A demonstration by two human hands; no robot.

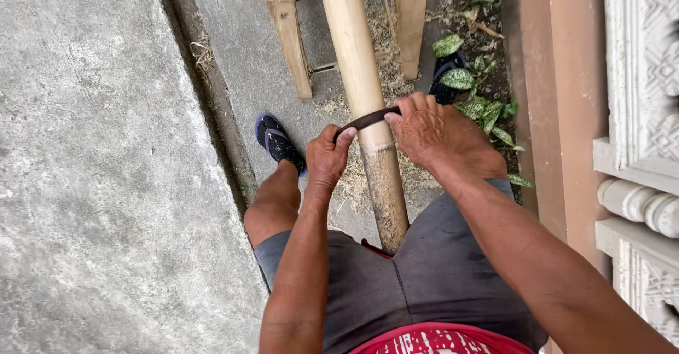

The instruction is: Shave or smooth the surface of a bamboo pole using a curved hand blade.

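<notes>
A long bamboo pole (357, 64) runs from my lap up to a wooden stand (293, 21). Its upper part is pale and scraped; the lower part (385, 191) is still dark and rough. A dark curved blade (368, 119) lies across the pole at the line between the two. My left hand (329, 157) grips the blade's left end. My right hand (435, 135) grips its right end and covers it. Both hands press against the pole's sides.
Pale shavings litter the concrete around my feet, which wear dark sandals (277, 142). A shallow gutter (212, 113) runs along the left. Speckled green plants (474, 92) grow at the right beside a terracotta wall (559, 99) with carved grey stonework (643, 149).
</notes>
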